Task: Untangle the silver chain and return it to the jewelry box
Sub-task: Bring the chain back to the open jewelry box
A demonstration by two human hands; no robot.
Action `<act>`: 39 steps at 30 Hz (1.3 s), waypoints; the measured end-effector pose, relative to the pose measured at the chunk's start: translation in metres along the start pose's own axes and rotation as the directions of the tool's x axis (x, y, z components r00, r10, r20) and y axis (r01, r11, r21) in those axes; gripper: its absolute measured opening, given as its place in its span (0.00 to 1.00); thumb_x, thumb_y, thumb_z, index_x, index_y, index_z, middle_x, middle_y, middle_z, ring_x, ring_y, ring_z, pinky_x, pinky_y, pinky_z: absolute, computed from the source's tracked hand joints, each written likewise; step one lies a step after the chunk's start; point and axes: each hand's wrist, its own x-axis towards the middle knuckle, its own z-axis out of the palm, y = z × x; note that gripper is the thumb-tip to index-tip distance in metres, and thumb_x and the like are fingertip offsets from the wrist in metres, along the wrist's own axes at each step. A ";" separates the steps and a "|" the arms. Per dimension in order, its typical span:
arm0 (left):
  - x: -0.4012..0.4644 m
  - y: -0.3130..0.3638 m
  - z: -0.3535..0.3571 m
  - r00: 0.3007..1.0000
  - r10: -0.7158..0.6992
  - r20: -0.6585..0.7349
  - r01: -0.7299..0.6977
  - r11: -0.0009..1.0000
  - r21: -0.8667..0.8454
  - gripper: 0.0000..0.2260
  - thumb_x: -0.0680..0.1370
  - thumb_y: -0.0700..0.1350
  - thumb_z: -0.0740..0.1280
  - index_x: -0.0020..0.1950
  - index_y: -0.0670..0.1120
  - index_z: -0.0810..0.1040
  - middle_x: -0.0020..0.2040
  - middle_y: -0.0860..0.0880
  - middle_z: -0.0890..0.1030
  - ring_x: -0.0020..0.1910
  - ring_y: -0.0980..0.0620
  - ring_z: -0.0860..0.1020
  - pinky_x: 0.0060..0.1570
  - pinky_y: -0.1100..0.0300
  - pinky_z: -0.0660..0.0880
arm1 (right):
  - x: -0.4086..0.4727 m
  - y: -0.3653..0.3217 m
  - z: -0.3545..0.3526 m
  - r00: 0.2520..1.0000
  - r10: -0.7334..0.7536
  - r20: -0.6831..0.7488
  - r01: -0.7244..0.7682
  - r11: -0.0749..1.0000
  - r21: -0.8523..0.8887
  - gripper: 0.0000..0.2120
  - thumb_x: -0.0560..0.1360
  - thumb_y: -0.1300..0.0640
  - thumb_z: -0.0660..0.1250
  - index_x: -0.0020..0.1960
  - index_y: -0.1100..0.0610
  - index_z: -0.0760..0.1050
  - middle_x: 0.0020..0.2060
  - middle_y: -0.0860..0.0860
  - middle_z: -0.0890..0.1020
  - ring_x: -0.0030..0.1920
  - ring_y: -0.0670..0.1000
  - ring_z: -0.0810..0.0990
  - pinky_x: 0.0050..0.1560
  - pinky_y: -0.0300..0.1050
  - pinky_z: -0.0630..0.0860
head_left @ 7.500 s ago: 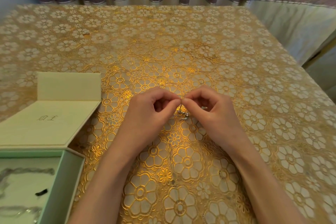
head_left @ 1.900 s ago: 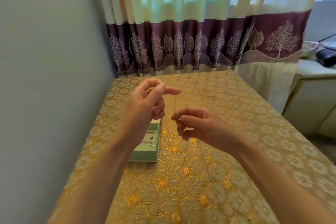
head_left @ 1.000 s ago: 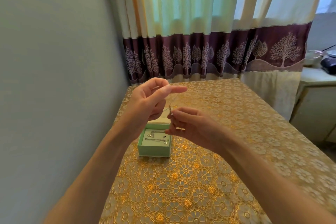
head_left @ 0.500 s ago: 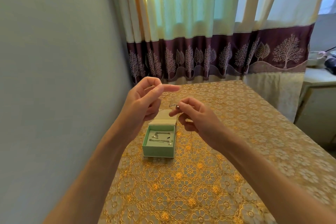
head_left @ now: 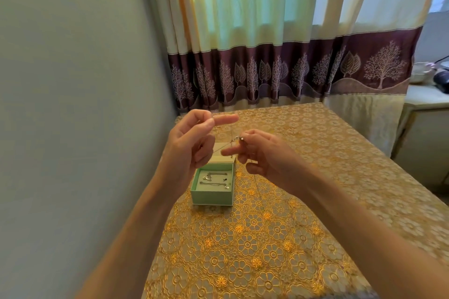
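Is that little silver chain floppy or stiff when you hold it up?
Probably floppy: the chain droops in thin strands between the left hand and right hand. Likely very light, since fingertips alone carry it. It may tangle easily.

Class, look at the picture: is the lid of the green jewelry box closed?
No: the green jewelry box sits open on the table, its lid folded back and small chains visible inside.

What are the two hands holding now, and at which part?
The right hand pinches the silver chain near its clasp end. The chain runs toward the left hand, but whether its fingers grip it cannot be told.
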 end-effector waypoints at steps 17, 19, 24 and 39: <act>-0.063 -0.099 0.029 0.958 -0.242 -0.157 0.221 0.966 -0.136 0.05 0.79 0.43 0.59 0.48 0.42 0.68 0.63 0.56 0.77 0.43 0.43 0.82 0.32 0.57 0.78 | 0.009 0.029 -0.024 0.830 0.532 -0.166 -0.489 0.838 0.240 0.12 0.79 0.63 0.48 0.40 0.61 0.65 0.50 0.58 0.82 0.14 0.42 0.58 0.14 0.32 0.54; -0.068 -0.105 0.035 0.939 -0.287 -0.188 0.240 0.942 -0.236 0.06 0.77 0.45 0.60 0.47 0.42 0.68 0.63 0.55 0.77 0.44 0.42 0.82 0.32 0.57 0.78 | 0.010 0.030 -0.020 0.829 0.536 -0.156 -0.500 0.837 0.220 0.13 0.80 0.63 0.48 0.39 0.61 0.65 0.45 0.57 0.81 0.14 0.41 0.58 0.14 0.32 0.54; -0.073 -0.114 0.049 0.856 -0.394 -0.334 0.210 0.856 -0.472 0.03 0.78 0.43 0.60 0.48 0.45 0.71 0.54 0.48 0.80 0.42 0.46 0.82 0.32 0.59 0.78 | 0.009 0.029 -0.009 0.837 0.519 -0.176 -0.514 0.854 0.073 0.14 0.80 0.63 0.50 0.39 0.60 0.68 0.40 0.56 0.78 0.17 0.42 0.60 0.16 0.32 0.54; -0.073 -0.122 0.011 0.826 -0.449 -0.340 0.432 0.893 -0.129 0.04 0.79 0.43 0.62 0.47 0.43 0.74 0.36 0.48 0.78 0.23 0.58 0.69 0.20 0.68 0.63 | 0.003 0.048 -0.049 0.890 0.302 -0.342 -0.451 0.691 -0.565 0.07 0.78 0.57 0.60 0.45 0.58 0.74 0.31 0.50 0.73 0.26 0.45 0.65 0.22 0.35 0.61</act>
